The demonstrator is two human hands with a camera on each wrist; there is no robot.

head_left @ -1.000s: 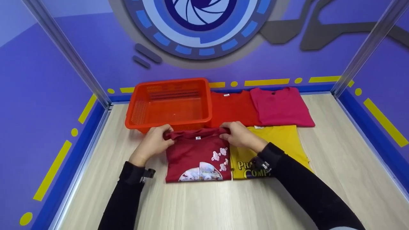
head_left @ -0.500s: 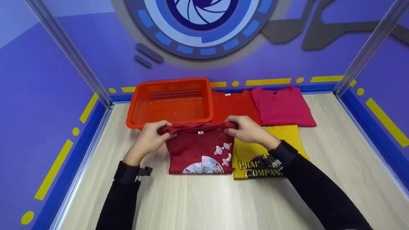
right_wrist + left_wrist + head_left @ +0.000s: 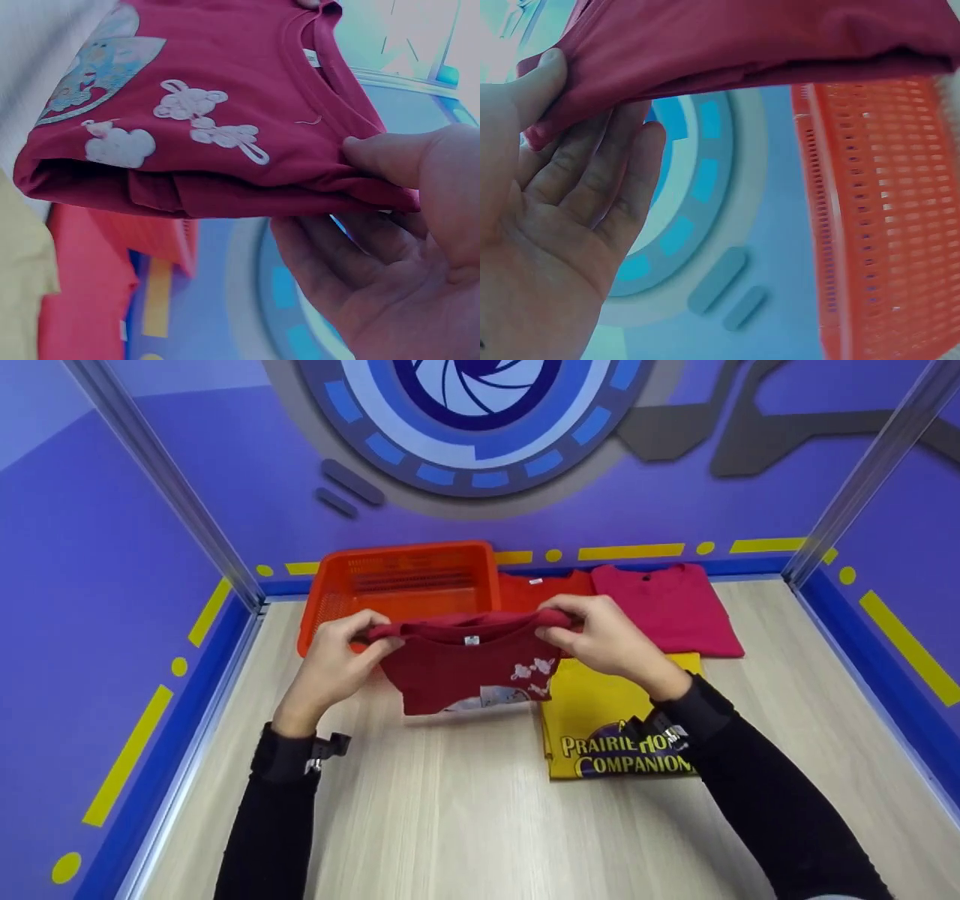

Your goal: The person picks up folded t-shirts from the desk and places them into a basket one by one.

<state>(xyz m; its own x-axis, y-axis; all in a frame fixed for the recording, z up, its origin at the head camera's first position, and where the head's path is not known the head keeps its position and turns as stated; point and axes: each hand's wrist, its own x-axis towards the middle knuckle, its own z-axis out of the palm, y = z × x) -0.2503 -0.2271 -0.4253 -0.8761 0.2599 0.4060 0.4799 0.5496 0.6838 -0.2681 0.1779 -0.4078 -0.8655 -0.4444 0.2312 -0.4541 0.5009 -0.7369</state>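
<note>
A folded dark red T-shirt (image 3: 465, 671) with a white tag at its collar and a pale print hangs between my two hands, above the table in front of the basket. My left hand (image 3: 334, 660) pinches one shoulder corner between thumb and fingers. At the opposite shoulder, my right hand (image 3: 604, 637) pinches the cloth the same way. In the right wrist view the shirt (image 3: 225, 112) shows white knotted appliqués and folded layers along its edge. The orange-red plastic basket (image 3: 405, 577) stands just behind the shirt, which overlaps its front rim in the head view.
A folded yellow T-shirt (image 3: 600, 712) with lettering lies below my right forearm. Behind it are a folded red shirt (image 3: 544, 592) and a folded pink shirt (image 3: 667, 611). Blue-purple walls (image 3: 225, 472) enclose the wooden table (image 3: 465, 825) at the back and sides.
Both hands have lifted the dark red T-shirt off the table and moved it up and toward the basket. Its lower edge now hangs down, and more of the yellow shirt shows.
</note>
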